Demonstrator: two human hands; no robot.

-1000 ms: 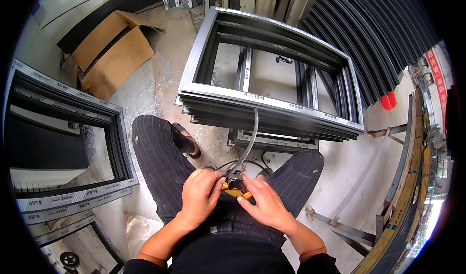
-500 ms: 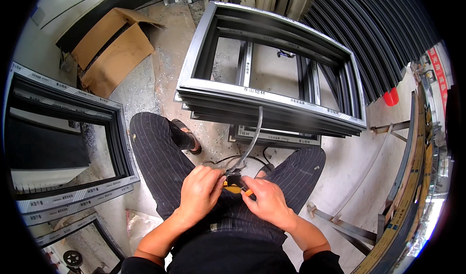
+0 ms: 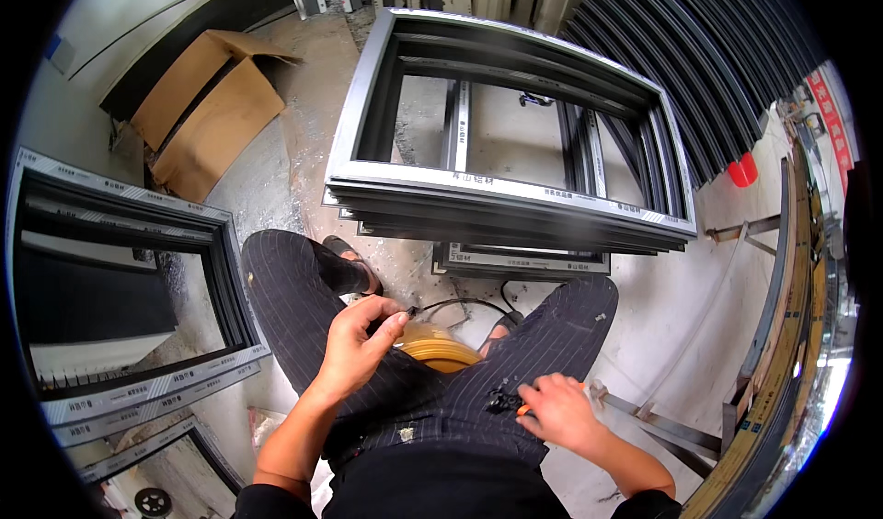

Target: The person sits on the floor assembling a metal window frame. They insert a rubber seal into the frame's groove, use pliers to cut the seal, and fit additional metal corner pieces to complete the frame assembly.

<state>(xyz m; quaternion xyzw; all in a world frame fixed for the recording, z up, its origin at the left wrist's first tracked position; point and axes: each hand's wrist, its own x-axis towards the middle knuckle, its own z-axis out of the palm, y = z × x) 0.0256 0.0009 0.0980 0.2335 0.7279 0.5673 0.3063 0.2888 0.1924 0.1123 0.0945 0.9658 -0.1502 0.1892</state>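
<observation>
My left hand (image 3: 361, 342) is raised over my left thigh, thumb and fingertips pinched together. A tiny dark bit shows at its fingertips, too small to name, and a black cable on the floor passes behind it. Over my right thigh, my right hand (image 3: 563, 415) is curled round a black-and-orange hand tool (image 3: 523, 410); most of it is hidden by the fingers. Dark small pieces or the tool's head (image 3: 501, 399) lie against the trouser cloth beside it; I cannot tell which. Between my thighs shows a yellow round ribbed object (image 3: 437, 350).
A stack of dark window frames (image 3: 515, 186) with silver film stands ahead. More frames (image 3: 156, 381) lean at the left. An open cardboard box (image 3: 219, 114) lies far left. A black cable (image 3: 460, 300) runs over the floor. Dark profiles (image 3: 681, 68) and a metal rack (image 3: 676, 436) are at the right.
My hands have parted: the right moved right and down with the tool, the left slightly left. The grey strip that stood up between them is gone from view. The yellow object is more exposed.
</observation>
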